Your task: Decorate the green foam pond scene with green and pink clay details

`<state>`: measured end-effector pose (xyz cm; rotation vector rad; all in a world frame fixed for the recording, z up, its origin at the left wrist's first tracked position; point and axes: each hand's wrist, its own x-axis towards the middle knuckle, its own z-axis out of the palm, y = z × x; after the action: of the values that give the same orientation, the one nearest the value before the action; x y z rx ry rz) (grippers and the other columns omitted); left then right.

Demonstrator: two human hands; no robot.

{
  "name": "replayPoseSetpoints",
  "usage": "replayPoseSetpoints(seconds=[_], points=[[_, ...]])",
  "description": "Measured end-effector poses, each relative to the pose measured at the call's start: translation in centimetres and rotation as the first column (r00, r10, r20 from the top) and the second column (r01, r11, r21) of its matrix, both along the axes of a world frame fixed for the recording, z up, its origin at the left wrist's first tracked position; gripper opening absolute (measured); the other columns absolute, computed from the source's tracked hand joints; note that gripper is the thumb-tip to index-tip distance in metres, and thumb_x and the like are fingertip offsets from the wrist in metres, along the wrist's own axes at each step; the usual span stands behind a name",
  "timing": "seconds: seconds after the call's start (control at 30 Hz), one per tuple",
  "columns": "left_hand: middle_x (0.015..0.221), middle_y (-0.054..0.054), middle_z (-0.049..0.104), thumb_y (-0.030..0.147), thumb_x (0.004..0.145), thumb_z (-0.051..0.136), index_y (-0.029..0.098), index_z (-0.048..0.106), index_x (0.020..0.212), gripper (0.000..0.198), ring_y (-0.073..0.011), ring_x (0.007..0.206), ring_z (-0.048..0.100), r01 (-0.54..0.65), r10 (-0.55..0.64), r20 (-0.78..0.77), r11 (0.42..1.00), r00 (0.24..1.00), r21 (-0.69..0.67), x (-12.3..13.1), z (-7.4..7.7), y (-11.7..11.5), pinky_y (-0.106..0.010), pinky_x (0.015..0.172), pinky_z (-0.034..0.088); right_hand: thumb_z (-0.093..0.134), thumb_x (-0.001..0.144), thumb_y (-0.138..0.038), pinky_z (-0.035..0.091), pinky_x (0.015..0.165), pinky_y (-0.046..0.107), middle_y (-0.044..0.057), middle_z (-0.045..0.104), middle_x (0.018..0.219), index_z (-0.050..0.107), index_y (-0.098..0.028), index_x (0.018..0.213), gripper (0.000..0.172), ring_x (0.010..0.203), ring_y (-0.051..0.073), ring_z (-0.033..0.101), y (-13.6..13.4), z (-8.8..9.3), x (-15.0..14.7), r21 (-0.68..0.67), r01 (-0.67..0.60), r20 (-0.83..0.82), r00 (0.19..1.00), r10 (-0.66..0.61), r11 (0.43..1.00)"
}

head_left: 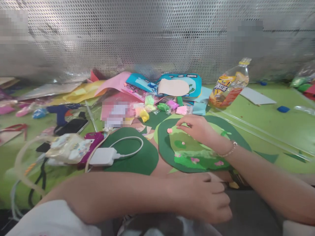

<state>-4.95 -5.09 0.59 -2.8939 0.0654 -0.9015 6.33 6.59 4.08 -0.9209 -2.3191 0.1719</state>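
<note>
A dark green board (164,152) with lighter green layers and small pink flowers lies in front of me. My right hand (197,128) is over its upper part, thumb and fingertips pinched together; whatever they hold, if anything, is too small to make out. Left of those fingertips a small pink clay piece (169,130) rests on the board's edge. My left hand (208,198) is below the board at the table's near edge, its fingers curled with nothing visible in them.
Colourful clay packets (172,105) lie behind the board. A tilted drink bottle (231,86) stands at the back right. At the left are a white charger (103,156), a dark phone (72,127), a blue glue gun (61,113) and dark green paper (133,160).
</note>
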Motion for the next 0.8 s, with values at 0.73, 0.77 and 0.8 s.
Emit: replayPoseSetpoints(seconds=[0.73,0.77,0.8], points=[[0.097,-0.009,0.052,0.013,0.091,0.033,0.015,0.062,0.098,0.030,-0.0196,0.084,0.051,-0.272,0.264,-0.151,0.962,0.953,-0.031,-0.8,-1.1,-0.6,-0.035,0.067,0.037,0.042,0.088,-0.010,0.051,0.078,0.034,0.009,0.069,0.102,0.060,-0.011,0.114,0.031,0.090,0.019,0.064,0.5,-2.8,-0.9,0.191,-0.091,0.284,0.958,0.034,0.977],[0.097,-0.009,0.052,0.013,0.091,0.033,0.015,0.062,0.098,0.031,-0.0196,0.084,0.051,-0.271,0.263,-0.146,0.962,0.954,-0.032,-0.8,-1.1,-0.6,-0.035,0.067,0.037,0.042,0.087,-0.009,0.051,0.078,0.033,0.009,0.069,0.103,0.059,-0.012,0.115,0.033,0.090,0.019,0.064,0.5,-2.9,-0.8,0.190,-0.102,0.294,0.955,0.042,0.976],[0.096,-0.009,0.053,0.012,0.091,0.033,0.015,0.063,0.097,0.031,-0.0195,0.084,0.051,-0.270,0.264,-0.141,0.962,0.954,-0.030,-0.8,-1.1,-0.6,-0.035,0.067,0.037,0.043,0.086,-0.008,0.051,0.078,0.033,0.009,0.069,0.104,0.058,-0.012,0.116,0.034,0.090,0.019,0.064,0.6,-3.0,-0.8,0.191,-0.114,0.303,0.952,0.052,0.975]])
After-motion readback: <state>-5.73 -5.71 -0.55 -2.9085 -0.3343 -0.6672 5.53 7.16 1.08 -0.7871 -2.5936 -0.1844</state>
